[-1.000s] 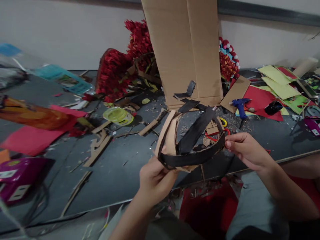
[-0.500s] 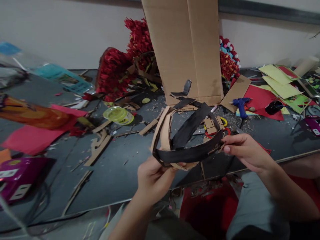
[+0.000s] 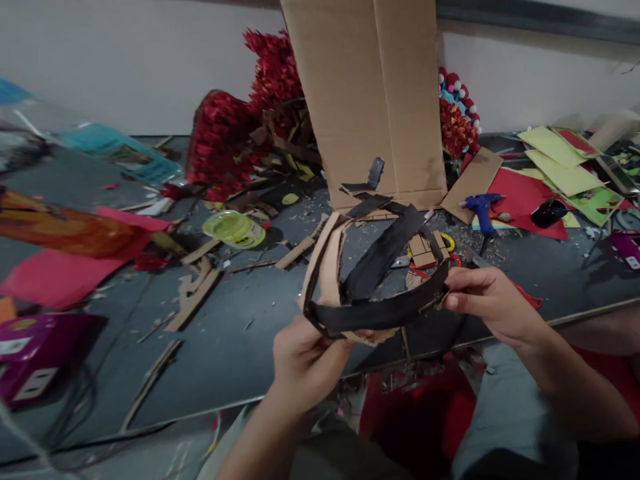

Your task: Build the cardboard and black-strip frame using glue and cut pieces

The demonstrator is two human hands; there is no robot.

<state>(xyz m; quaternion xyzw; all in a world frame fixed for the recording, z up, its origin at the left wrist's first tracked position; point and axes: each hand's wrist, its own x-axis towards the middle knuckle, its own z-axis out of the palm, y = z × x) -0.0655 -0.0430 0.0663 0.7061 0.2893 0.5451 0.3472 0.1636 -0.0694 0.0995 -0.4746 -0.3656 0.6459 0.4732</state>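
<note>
Both hands hold up a frame of bent cardboard strips [image 3: 375, 312], black on some faces and bare brown on others, above the table's front edge. My left hand [image 3: 309, 357] is closed around its lower left corner, with part of the fingers hidden behind the strips. At the right end, my right hand [image 3: 480, 298] pinches the black strip between thumb and fingers. A wide black strip [image 3: 384, 257] slants up inside the frame. Behind it, a small brown cardboard piece [image 3: 425, 251] and yellow-and-red scissors handles [image 3: 449, 243] are partly covered.
A tall cardboard panel [image 3: 373, 100] stands at the back. Right of it are a blue glue gun [image 3: 483, 210], a black cup [image 3: 548, 213] and coloured sheets [image 3: 565, 163]. To the left are a yellow tub [image 3: 235, 230], red paper decorations [image 3: 225, 143], cardboard scraps [image 3: 197, 297] and a purple power strip [image 3: 40, 353].
The hands and the cardboard frame keep nearly the same pose. Things at the left sit slightly further left in view, as the camera has turned a little.
</note>
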